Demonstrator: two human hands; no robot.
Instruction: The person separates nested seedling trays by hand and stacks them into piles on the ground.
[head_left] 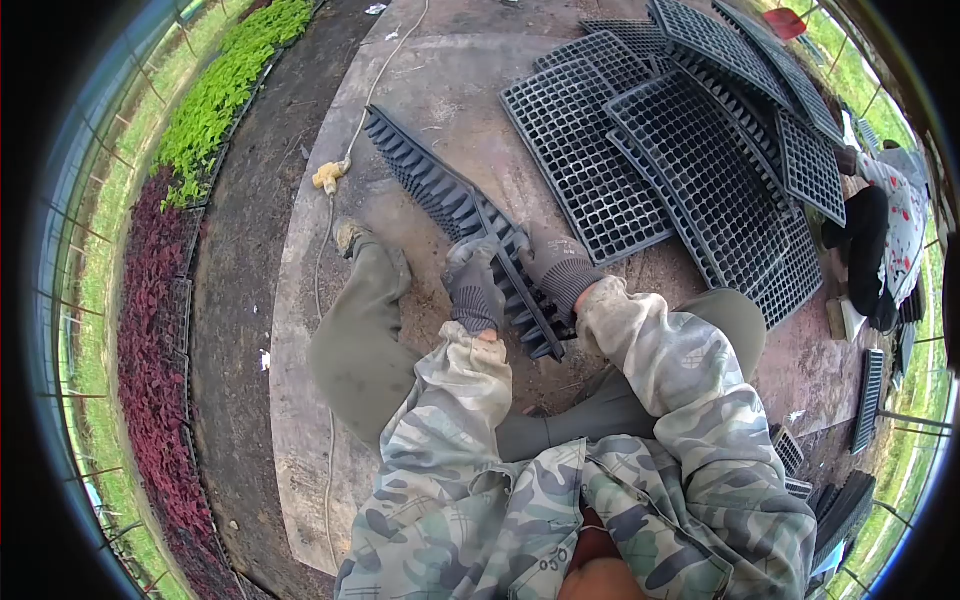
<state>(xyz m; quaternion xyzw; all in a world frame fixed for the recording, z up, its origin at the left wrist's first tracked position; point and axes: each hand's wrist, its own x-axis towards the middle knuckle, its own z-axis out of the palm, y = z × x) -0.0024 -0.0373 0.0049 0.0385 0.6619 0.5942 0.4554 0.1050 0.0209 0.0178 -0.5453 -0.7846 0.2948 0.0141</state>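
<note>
Between my knees a black plastic cell tray (430, 182) stands tilted on its edge, running from the upper left down toward me, its cell undersides showing. My left hand (474, 278), in a grey glove, is closed on the near part of the tray from the left side. On the right side, my right hand (553, 262), gloved in grey too, wraps round the tray's near part. The fingertips of both hands are partly hidden against the tray. Just beyond my right hand lies a loose heap of black cell trays (590, 150).
A yellow connector (328, 178) on a pale cord lies at the left. Green seedlings (225, 90) and dark red plants (150, 380) line the left side. At the right edge sits another person (900, 215). More trays (868, 400) lie at the lower right.
</note>
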